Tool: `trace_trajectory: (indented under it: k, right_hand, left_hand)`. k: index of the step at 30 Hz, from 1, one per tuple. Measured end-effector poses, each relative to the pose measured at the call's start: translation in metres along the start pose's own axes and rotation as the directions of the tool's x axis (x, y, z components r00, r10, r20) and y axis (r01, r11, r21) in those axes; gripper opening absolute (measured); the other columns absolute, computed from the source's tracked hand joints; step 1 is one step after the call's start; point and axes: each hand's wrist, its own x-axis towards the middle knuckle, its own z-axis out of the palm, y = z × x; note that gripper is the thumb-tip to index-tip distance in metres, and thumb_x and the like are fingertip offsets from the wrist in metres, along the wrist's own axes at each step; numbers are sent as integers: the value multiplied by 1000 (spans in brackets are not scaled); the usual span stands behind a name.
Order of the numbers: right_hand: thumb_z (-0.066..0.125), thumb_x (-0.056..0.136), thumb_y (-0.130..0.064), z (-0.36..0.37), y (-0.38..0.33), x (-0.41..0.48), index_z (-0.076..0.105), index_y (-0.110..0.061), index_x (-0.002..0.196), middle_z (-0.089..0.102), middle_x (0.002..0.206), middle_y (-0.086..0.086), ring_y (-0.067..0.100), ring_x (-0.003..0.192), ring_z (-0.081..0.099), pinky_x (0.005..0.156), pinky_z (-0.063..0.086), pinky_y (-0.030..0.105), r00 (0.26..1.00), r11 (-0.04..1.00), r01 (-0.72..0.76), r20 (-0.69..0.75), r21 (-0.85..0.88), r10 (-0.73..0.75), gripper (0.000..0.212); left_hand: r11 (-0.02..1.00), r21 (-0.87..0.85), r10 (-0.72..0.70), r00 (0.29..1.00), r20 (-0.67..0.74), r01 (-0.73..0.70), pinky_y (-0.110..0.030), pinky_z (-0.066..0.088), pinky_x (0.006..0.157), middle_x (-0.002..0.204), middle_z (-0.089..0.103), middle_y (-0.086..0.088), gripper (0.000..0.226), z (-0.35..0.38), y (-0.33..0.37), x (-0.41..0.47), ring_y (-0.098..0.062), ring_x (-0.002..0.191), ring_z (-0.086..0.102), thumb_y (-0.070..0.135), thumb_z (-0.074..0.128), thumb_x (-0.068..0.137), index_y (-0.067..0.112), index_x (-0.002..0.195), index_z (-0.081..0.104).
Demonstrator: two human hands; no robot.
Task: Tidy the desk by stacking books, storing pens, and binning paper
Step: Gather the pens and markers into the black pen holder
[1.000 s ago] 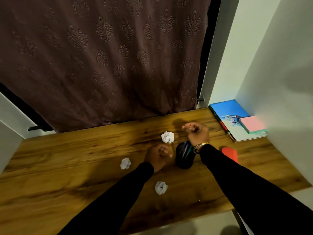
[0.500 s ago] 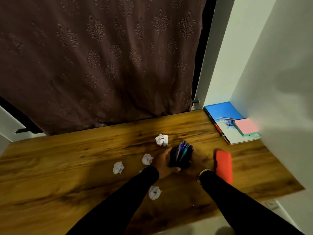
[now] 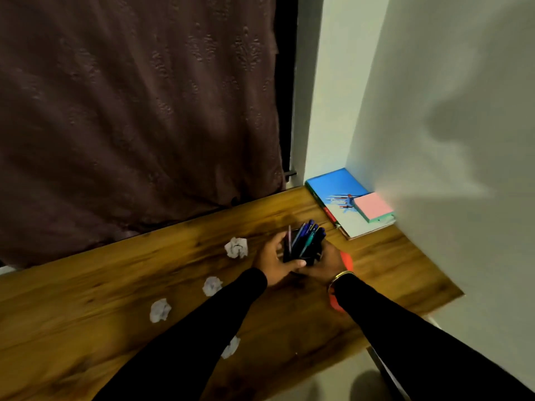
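Observation:
A black pen holder full of blue and dark pens stands on the wooden desk. My left hand wraps its left side and my right hand cups its right side. Several crumpled paper balls lie on the desk: one just left of the holder, another by my left forearm, a third farther left, and one half hidden under my left sleeve. Stacked books with a pink notepad on top sit in the far right corner.
A red flat object lies on the desk under my right wrist, mostly hidden. A dark patterned curtain hangs behind the desk. A white wall closes the right side. The desk's front edge runs near my forearms.
My right hand dropped from above the holder onto its right side. My left hand opened from a fist and took hold of the holder. The view swung left, so everything sits farther right.

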Motion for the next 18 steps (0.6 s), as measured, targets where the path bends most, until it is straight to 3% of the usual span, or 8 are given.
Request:
trace_trajectory:
  k: [3,6,9,10,13,16,18]
  right_hand:
    - [90,53,1,-46,7,1,57,-11,116,69,96,-9,-8,78,67,69,56,17,992,999,-54,-118,-4,54,72]
    - [91,50,-12,-92,20,1,60,-22,110,71,95,-6,3,83,70,73,60,30,978,998,-66,-200,-17,61,69]
    - [88,58,-2,-132,34,0,57,-15,113,66,96,-10,-2,80,64,68,50,8,963,993,-89,-261,-72,67,64]
    - [87,59,-2,-149,40,2,57,-12,115,64,98,-7,2,84,64,68,48,6,951,990,-111,-299,-90,79,65]
    - [83,68,-3,-187,54,6,55,-11,123,61,105,2,22,94,65,75,51,17,931,977,-169,-345,-127,116,62]
    - [72,77,7,-212,71,13,50,1,130,60,117,15,31,105,61,64,45,2,911,959,-257,-361,-120,199,58]
    - [86,60,-9,-224,85,22,53,-5,129,64,121,12,28,112,62,82,49,11,872,945,-310,-428,-106,238,76]
  left_hand:
    - [1000,-7,27,999,43,-26,-38,51,103,134,60,2,98,40,23,28,-18,123,58,34,91,61,26,144,40]
    - [998,-22,58,992,113,-56,-33,51,101,124,58,7,90,83,47,52,-13,113,59,17,88,69,20,146,40]
    - [993,-7,121,981,154,-122,-30,54,96,119,62,9,83,127,64,73,-9,105,63,12,87,70,21,142,47]
    - [991,8,131,979,155,-134,-27,55,93,119,63,7,80,144,69,82,-8,101,64,11,88,69,20,139,50]
    - [986,44,152,978,140,-160,-25,54,91,123,63,-1,74,186,80,102,-13,102,63,13,88,68,19,134,56]
    - [975,124,167,976,139,-184,-27,52,96,127,64,1,79,220,84,121,-15,107,63,25,89,66,26,137,54]
    - [979,142,123,980,158,-146,-28,49,99,132,61,1,82,241,84,136,-18,113,60,26,89,67,24,140,51]
